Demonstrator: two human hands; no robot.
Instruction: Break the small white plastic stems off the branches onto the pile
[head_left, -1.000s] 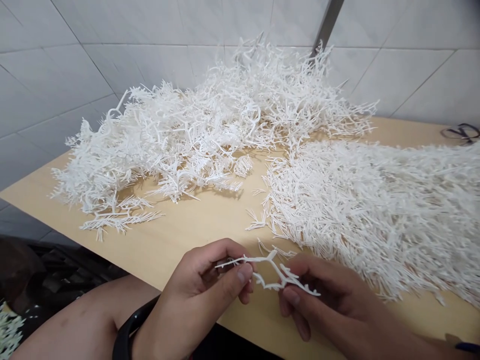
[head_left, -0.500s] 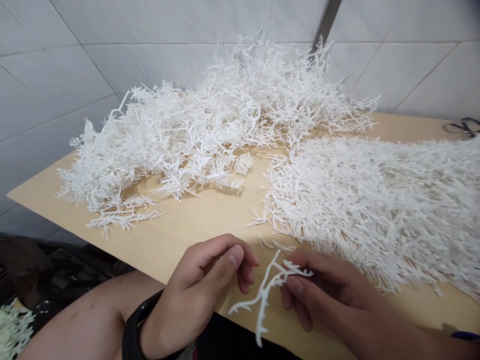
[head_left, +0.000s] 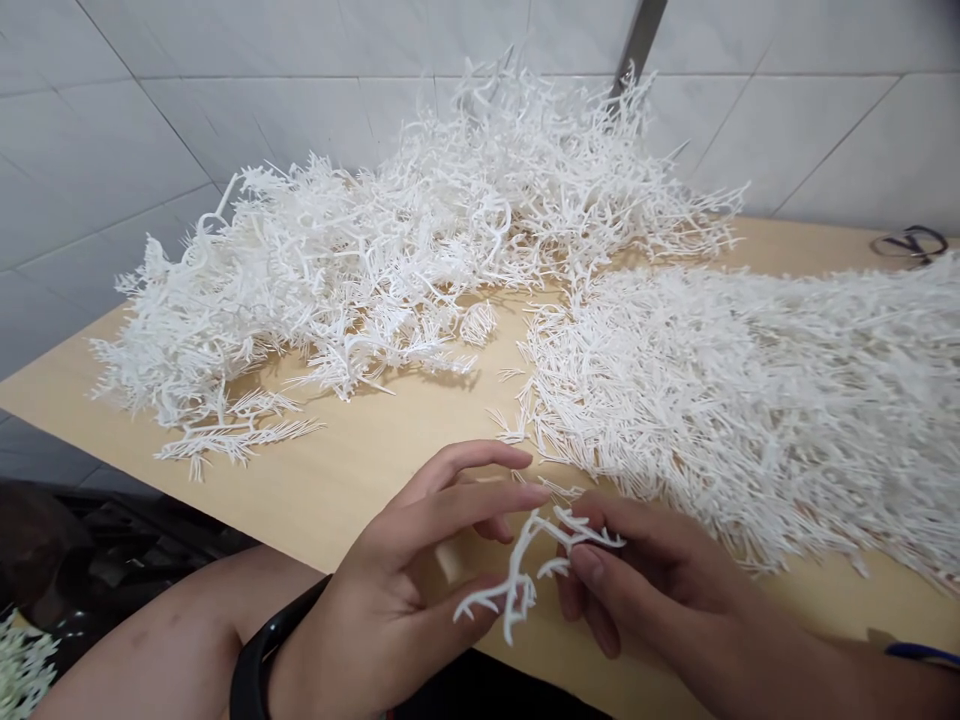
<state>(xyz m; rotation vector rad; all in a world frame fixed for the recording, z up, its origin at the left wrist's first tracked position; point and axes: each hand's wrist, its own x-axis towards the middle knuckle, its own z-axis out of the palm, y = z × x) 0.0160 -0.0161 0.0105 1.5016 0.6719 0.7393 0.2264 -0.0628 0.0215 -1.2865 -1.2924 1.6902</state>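
Between thumb and fingers, my right hand [head_left: 637, 570] pinches a bare white plastic branch [head_left: 517, 565] whose forked stem carries short stubs. My left hand [head_left: 427, 540] is spread around the branch's free end, fingers above it and thumb below. The left thumb lies behind the lower fork; whether it touches I cannot tell. Just beyond my hands lie a few small white sprigs [head_left: 555, 490] on the wooden board [head_left: 390, 470].
A tangled heap of white branched pieces [head_left: 337, 260] rises at the back left against the tiled wall [head_left: 262, 110]. Loose fine sprigs [head_left: 720, 390] form a wide pile on the right. A dark cord [head_left: 911, 243] lies at the far right. Pale plastic foliage [head_left: 22, 655] shows at lower left.
My left hand has opened, its fingers stretching toward the branch and the thumb dropping below. The branch's free end has tilted slightly up. The whole view has shifted a little.
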